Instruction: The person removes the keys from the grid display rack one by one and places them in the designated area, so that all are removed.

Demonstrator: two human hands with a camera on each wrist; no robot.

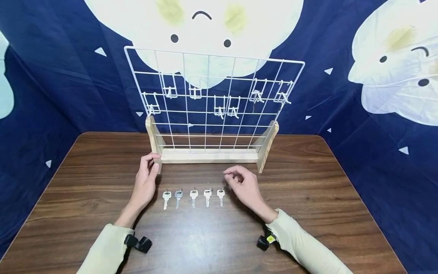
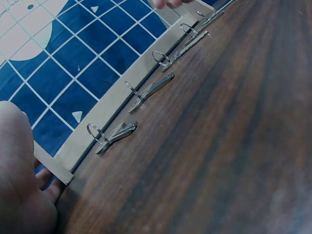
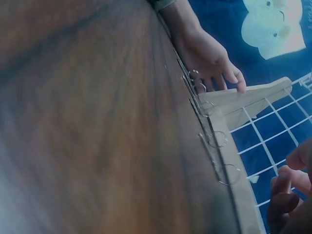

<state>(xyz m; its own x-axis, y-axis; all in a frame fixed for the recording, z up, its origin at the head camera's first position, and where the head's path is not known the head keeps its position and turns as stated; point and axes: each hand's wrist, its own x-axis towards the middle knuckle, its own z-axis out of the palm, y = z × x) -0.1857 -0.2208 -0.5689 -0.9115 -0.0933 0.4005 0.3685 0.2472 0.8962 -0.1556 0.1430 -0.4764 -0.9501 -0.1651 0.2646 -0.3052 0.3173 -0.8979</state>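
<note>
A white wire grid rack [image 1: 205,112] stands upright on a wooden base with two side legs. My left hand [image 1: 145,182] holds the left leg [image 1: 153,139] low down, thumb at its front edge; in the left wrist view other fingers pass behind the wood. Several silver keys [image 1: 194,196], each with a small ring, lie in a row on the table in front of the base. Just right of the row, my right hand [image 1: 244,186] hovers with loosely bent fingers and nothing visible between them. In the right wrist view its curled fingers [image 3: 285,197] show before the grid.
Several white hooks [image 1: 195,92] hang on the grid at different heights. Dark keys hang from the right-hand hooks [image 1: 256,97]. The brown wooden table [image 1: 308,213] extends around the rack. Behind stands a dark blue cloth [image 1: 328,102] with white cloud faces.
</note>
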